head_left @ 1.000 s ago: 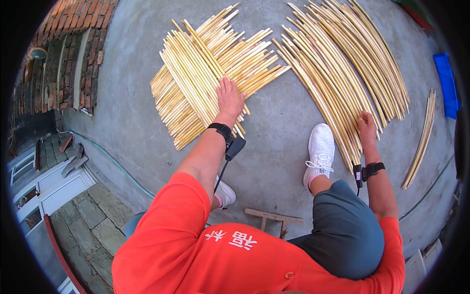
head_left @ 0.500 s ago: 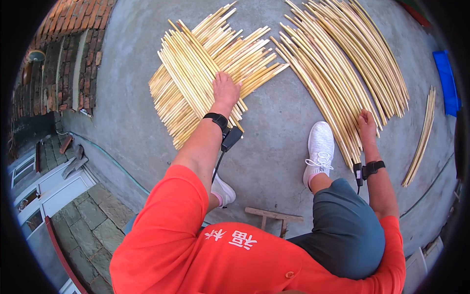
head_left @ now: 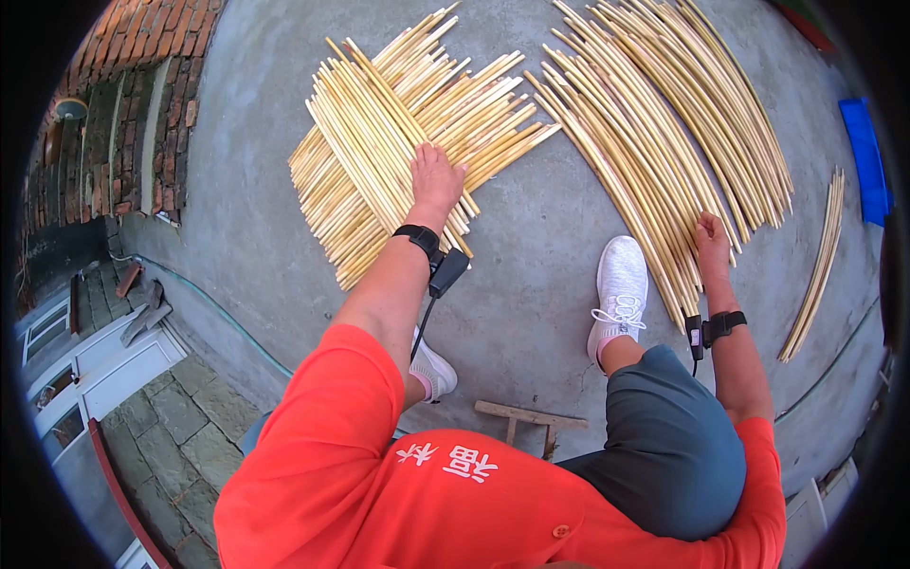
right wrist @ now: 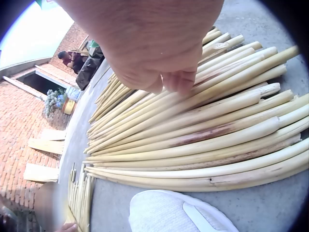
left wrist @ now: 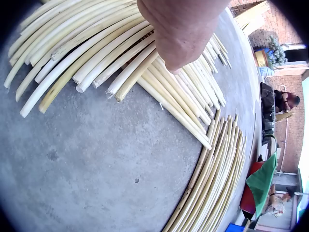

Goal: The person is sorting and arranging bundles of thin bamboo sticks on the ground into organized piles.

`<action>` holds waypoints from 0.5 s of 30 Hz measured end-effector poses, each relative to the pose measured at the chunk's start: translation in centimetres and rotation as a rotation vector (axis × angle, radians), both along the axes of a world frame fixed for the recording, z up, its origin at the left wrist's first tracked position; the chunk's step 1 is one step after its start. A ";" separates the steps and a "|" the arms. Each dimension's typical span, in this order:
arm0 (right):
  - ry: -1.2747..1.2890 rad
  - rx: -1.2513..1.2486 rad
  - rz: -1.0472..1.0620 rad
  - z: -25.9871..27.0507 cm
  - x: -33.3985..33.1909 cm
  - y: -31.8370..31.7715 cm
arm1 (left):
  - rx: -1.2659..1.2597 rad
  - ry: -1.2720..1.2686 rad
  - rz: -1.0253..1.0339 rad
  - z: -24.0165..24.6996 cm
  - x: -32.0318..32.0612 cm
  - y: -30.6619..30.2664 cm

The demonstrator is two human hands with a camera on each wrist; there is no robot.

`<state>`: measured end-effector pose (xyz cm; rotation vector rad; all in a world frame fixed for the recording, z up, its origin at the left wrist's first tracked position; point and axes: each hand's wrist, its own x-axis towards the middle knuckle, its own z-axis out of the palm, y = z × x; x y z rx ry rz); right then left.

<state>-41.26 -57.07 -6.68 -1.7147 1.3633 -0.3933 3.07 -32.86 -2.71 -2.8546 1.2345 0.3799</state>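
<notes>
Long pale stalks lie in a crossed heap on the left, one layer laid diagonally over another. My left hand rests on the right side of this top layer, its fingers extended along the stalks. On the right, stalks are spread side by side in a fanned row. At the near end of that row is my right hand, fingers bent down against the stalks. The right wrist view shows its curled fingertips right over the stalks; whether they pinch one I cannot tell.
Further right lies a small separate bunch of stalks, with a blue container beyond it. My white shoe stands close to the row's near end. A wooden stool is beneath me. People sit in the background of the wrist views.
Early on, the left hand shifted slightly up and left over the heap as the head view moved a little. Over the last half second, both hands stay nearly still.
</notes>
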 end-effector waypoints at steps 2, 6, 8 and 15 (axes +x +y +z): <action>-0.002 0.004 -0.002 0.0 0.0 0.0 | 0.011 -0.003 -0.002 0.0 0.0 0.0; -0.012 0.008 -0.005 -0.3 -0.2 -0.1 | -0.021 -0.032 -0.027 -0.5 0.1 0.3; -0.006 0.001 0.000 -0.1 -0.1 0.0 | -0.028 -0.029 -0.027 -0.5 0.1 0.4; -0.004 0.013 -0.008 0.2 0.1 0.0 | 0.001 0.070 -0.069 1.7 1.1 0.3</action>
